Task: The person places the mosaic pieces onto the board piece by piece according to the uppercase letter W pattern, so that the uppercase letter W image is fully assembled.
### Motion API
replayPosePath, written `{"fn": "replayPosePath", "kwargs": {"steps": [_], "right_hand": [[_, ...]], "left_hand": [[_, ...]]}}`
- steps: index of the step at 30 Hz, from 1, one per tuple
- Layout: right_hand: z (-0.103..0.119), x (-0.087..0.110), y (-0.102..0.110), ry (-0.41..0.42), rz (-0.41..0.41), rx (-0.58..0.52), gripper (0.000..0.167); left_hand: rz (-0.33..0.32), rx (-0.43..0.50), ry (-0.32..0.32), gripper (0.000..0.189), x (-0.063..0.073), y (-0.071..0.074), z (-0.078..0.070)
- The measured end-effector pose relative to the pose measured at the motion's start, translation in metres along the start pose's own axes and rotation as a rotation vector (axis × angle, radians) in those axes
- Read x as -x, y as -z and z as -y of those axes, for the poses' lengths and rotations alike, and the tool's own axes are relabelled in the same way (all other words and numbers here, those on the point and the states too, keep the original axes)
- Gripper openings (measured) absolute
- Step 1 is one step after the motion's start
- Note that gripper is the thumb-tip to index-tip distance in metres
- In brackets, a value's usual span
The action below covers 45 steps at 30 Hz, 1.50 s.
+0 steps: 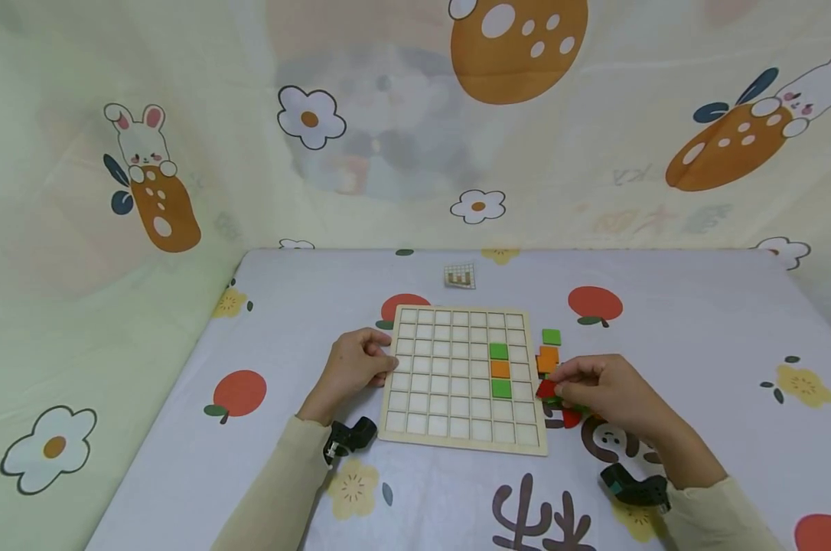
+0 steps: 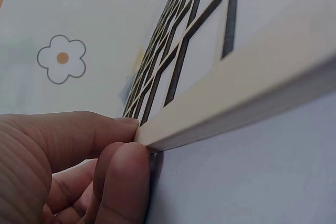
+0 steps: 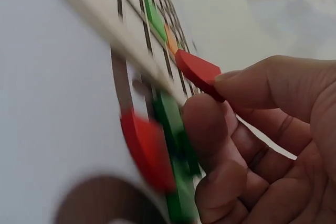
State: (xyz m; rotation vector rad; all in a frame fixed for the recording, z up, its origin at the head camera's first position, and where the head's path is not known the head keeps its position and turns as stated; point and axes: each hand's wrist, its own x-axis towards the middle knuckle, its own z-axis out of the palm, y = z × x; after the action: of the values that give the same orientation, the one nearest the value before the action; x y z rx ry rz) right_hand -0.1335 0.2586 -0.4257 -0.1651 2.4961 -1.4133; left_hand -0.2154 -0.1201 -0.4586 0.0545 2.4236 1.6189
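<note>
A light wooden grid board [image 1: 467,445] lies flat on the table, its cells mostly white. In one column toward its right side sit a green tile [image 1: 499,351], an orange tile [image 1: 500,370] and another green tile [image 1: 501,389]. My left hand [image 1: 352,363] pinches the board's left edge between thumb and finger, seen close up in the left wrist view. Just off the board's right edge, my right hand [image 1: 604,390] holds a flat red tile [image 3: 199,72] between thumb and fingertip. Beneath that hand lies a pile of loose tiles, partly hidden by it.
Beside the board's right edge lie a loose green tile [image 1: 551,337], orange tiles [image 1: 548,358] and a red tile [image 3: 149,153]. A small card with a grid picture [image 1: 460,276] lies behind the board. Printed cloth [image 1: 388,168] hangs at the back and left.
</note>
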Motion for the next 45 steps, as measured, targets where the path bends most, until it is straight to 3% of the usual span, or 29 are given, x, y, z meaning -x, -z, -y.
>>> {"fn": "replayPosePath", "kwargs": {"steps": [15,23,34,45], "right_hand": [[0.024,-0.01,-0.031,-0.042,0.108,-0.041,0.013],[0.03,-0.013,-0.038,-0.055,0.113,-0.009,0.012],[0.03,-0.017,-0.045,0.006,0.105,0.054,0.011],[0.036,-0.016,-0.05,-0.044,0.081,0.051,0.011]], "left_hand": [[0.009,-0.01,-0.013,0.03,0.0,0.0,-0.002],[0.016,-0.008,-0.015,0.03,0.0,0.0,-0.002],[0.013,-0.013,-0.008,0.031,0.001,0.0,-0.003],[0.005,-0.012,0.004,0.03,0.001,0.001,-0.002]]}}
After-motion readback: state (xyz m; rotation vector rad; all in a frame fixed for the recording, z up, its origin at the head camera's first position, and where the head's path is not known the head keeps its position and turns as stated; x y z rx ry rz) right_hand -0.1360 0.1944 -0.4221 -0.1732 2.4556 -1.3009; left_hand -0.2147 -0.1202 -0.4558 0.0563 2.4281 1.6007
